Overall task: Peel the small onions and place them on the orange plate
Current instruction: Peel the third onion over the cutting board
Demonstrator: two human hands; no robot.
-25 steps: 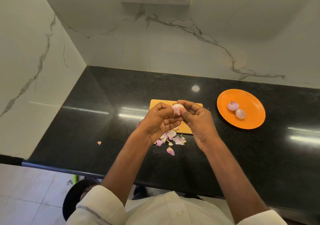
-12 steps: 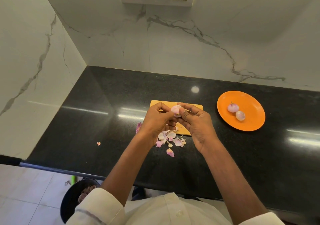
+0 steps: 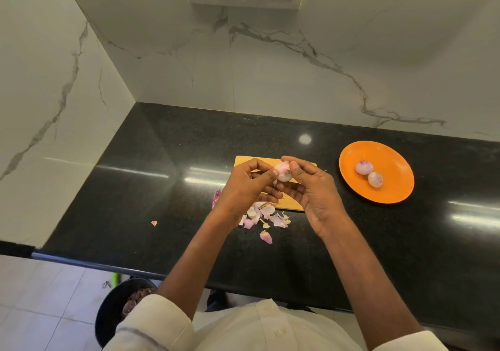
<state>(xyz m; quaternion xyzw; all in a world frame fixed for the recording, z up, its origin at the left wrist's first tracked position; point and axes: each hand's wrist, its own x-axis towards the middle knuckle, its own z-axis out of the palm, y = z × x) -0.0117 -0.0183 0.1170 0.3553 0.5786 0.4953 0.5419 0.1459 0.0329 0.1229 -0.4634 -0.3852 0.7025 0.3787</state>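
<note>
A small onion is held above a wooden cutting board on the black countertop, gripped from both sides. The left hand is curled round it, with the thumb tip pressed against the onion's left side; the right hand pinches it from above and the right, fingers bent over its top. How much skin is left on this onion cannot be told, since the fingers cover most of it. A heap of pinkish onion peels lies on the countertop at the board's near edge (one stray flake lies well apart to the left). To the right, well apart from the hands, an orange plate is seen with two peeled onions resting on it, just beside each other.
</note>
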